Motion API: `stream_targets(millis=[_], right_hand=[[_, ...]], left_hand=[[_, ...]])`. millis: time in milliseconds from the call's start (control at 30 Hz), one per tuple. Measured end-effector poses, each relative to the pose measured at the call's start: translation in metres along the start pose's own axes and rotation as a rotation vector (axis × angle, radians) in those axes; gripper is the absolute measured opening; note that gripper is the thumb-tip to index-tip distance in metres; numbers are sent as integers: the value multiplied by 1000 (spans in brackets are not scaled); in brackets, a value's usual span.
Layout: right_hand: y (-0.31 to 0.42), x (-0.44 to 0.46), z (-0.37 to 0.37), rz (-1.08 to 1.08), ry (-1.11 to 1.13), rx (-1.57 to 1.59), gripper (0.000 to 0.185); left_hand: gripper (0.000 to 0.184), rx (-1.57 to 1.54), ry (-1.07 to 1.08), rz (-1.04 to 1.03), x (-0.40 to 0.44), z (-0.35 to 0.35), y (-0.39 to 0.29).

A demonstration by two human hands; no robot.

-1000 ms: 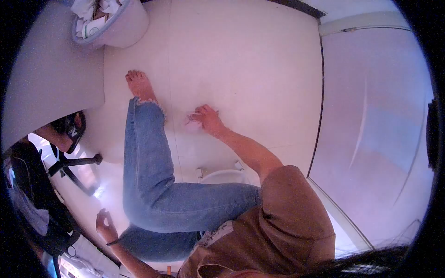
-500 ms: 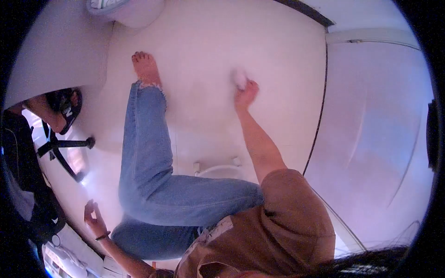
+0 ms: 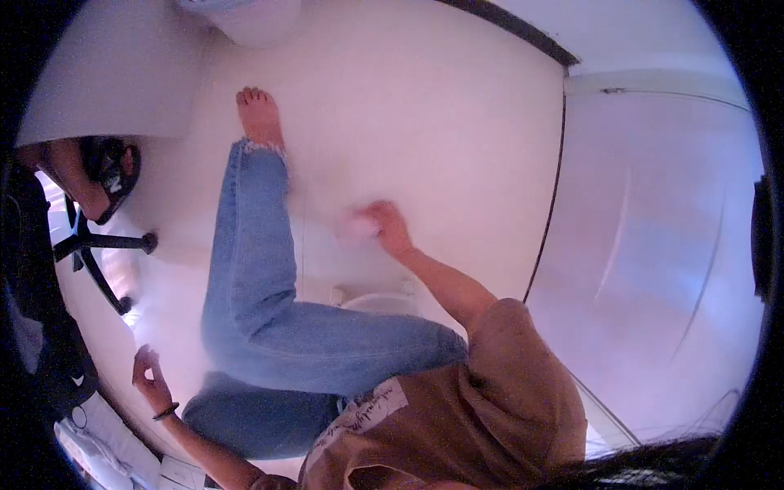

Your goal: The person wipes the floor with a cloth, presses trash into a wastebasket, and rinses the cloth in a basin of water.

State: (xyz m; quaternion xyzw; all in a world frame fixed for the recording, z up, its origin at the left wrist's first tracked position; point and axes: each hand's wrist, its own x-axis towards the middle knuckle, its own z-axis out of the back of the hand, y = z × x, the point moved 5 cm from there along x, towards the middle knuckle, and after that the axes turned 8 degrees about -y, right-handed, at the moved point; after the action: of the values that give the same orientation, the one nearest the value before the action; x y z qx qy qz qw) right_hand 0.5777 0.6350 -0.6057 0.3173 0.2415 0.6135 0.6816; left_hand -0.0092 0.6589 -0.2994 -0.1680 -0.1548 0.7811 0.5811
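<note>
My right hand [image 3: 390,229] is low over the pale floor [image 3: 457,155], in front of my bent knee. Its fingers are closed round a small whitish-pink wad [image 3: 362,226], too smeared by motion to name its kind. On the far left, my left hand [image 3: 152,382] is raised beside my lower leg, with a dark band on the wrist. Its fingers are loosely curled, with a gap between thumb and fingers and nothing seen in them. My jeans leg [image 3: 260,229] stretches forward to a bare foot [image 3: 260,114]. A white curved object [image 3: 380,303] is partly hidden behind my thigh.
A pale bin or bucket [image 3: 261,24] stands at the top. On the left are a black chair base [image 3: 98,241], another person's foot in a black slipper [image 3: 118,184] and dark fabric [image 3: 49,327]. A whitish glossy panel [image 3: 645,220] bounds the right side.
My right hand has swept back toward me and to the left, carrying the pale wad. The left hand has kept its loose curl. The view has shifted slightly.
</note>
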Motion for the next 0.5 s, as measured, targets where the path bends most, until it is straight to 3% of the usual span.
stream_targets(millis=[67,100,133,167,233,267,333,433,467,500], right_hand=[[-49,-33,49,-259,-384,-102,42],[-82,-53,80,-532,-400,-22,42],[-133,-96,100,-565,-470,-109,34],[-128,-118,134,-875,-415,-26,33],[-139,-191,176,-1219,-356,87,36],[-167,-236,177,-1262,-356,103,40],[-165,-287,178,-1160,-312,-221,55],[-152,-303,139,-1260,-71,-631,63],[-149,-305,127,-1070,-55,-666,64],[-144,-303,117,-1082,-66,-621,63]], left_hand=[[23,-12,-11,29,-4,6,-3],[24,-1,-11,35,-5,8,-5],[25,10,-10,39,-7,10,-7],[25,1,-7,26,-10,10,-5],[26,-17,-14,5,-14,11,9],[27,-24,-14,0,-14,14,19],[28,-31,-21,-9,-20,17,37],[28,28,4,11,-32,24,36],[28,53,15,14,-32,23,28],[28,73,26,18,-28,22,21]])
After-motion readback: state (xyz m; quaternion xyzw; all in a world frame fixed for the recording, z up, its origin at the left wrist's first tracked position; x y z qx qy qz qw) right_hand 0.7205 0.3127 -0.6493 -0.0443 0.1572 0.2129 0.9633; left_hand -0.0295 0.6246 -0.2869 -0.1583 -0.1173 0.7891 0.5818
